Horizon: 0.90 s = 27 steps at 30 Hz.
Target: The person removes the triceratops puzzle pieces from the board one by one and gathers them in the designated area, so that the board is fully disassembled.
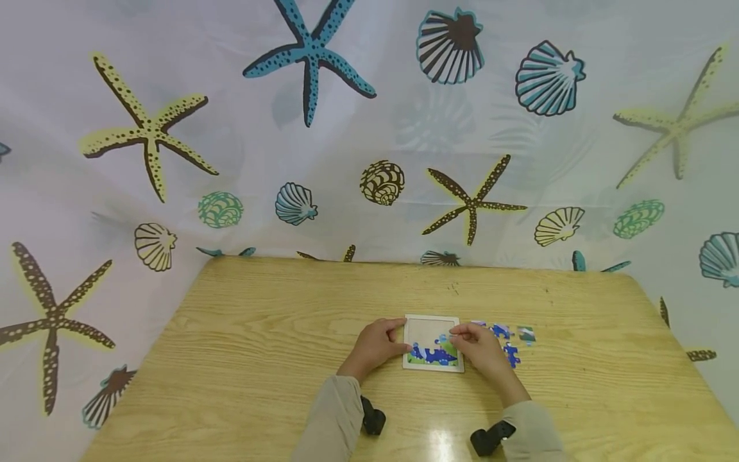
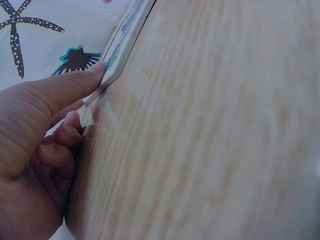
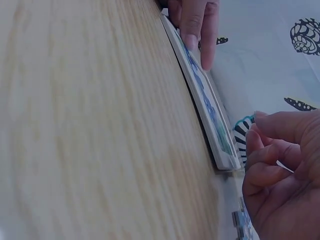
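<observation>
A square jigsaw tray [image 1: 432, 368] with a pale rim lies on the table, its lower part filled with blue and green pieces [image 1: 434, 354]. My left hand [image 1: 374, 346] holds the tray's left side, thumb on the rim and index finger at the upper corner. In the left wrist view, the thumb [image 2: 82, 86] presses the tray's edge while the other fingers curl. Over the tray's right edge, my right hand [image 1: 482, 350] has thumb and index fingertips together, close by a blue-green piece [image 1: 448, 346]. Whether a piece sits between those fingertips I cannot tell.
Loose jigsaw pieces [image 1: 511, 355] lie right of the tray, partly behind my right hand, with a green one [image 1: 526, 334] farthest out. The wood-grain table [image 1: 260, 359] meets a cloth [image 1: 358, 212] printed with shells and starfish behind it. Black wrist cameras [image 1: 374, 420] sit at both cuffs.
</observation>
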### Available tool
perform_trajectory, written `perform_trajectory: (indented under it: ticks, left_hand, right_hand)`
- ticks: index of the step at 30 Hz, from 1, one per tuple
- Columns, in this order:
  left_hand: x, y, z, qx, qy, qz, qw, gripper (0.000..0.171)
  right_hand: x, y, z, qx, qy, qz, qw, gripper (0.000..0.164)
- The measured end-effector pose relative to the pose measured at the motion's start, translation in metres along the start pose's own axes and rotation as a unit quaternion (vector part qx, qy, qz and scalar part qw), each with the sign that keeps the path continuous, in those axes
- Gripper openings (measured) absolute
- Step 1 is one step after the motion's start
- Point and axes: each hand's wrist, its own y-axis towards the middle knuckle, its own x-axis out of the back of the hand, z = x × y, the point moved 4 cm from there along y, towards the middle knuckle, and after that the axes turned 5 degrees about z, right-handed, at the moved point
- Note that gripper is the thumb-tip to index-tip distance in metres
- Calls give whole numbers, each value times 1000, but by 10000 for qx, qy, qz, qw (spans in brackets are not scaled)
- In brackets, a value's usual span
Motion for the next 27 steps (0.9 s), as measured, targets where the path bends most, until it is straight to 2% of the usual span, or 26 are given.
perform_trajectory:
  ticks: [4,10,19,27]
  left_hand:
    - [0,0,0,-9,18,2,10000,58]
    - [0,1,0,20,62,3,10000,58]
    - [1,3,1,7,144,-42,9999,59]
    - [1,2,0,7,90,-25,10000,58]
  right_hand:
    - [-9,3,5,69,-218,33,9997,17]
    - [-16,4,5,-161,-386,73,9991,22]
    - [-19,5,9,-52,-914,116,9957,20]
    - [-21,5,10,-87,-1151,65,9933,19]
